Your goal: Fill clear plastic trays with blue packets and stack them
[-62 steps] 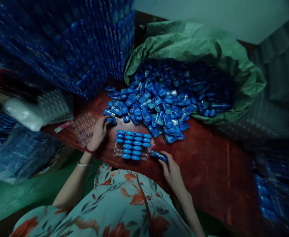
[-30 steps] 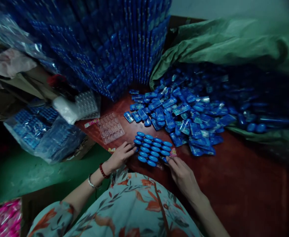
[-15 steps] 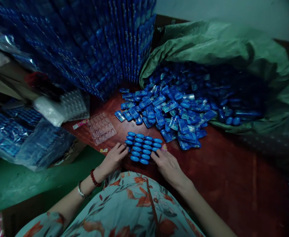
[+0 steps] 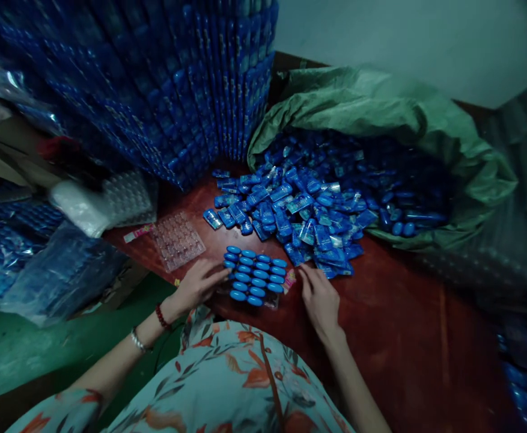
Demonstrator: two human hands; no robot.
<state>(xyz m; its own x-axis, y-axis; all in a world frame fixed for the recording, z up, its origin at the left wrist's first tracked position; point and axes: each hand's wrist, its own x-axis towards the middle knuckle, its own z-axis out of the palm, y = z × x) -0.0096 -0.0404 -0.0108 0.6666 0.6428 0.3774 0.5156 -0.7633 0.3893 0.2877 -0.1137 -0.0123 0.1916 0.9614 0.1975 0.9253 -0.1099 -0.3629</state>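
A person in a floral top sits at a dark red table (image 4: pixel 402 313), seen from above. In front of them lies a clear blister tray (image 4: pixel 255 276) whose visible pockets each hold a blue oval capsule, lined up in neat rows; by the look of it, this tray is full or very nearly so. The left hand (image 4: pixel 198 284) rests open on the table with its fingertips touching the tray's left edge, grasping nothing. The right hand (image 4: pixel 319 297) lies flat and released just right of the tray, near the edge of a loose heap of blue packets (image 4: pixel 299 210) that spills from a green sack (image 4: pixel 380 114). An empty clear tray (image 4: pixel 177 240) waits to the left, unfilled. Behind stands a tall stack of filled blue trays (image 4: pixel 191 90), so much is done, yet many loose packets remain
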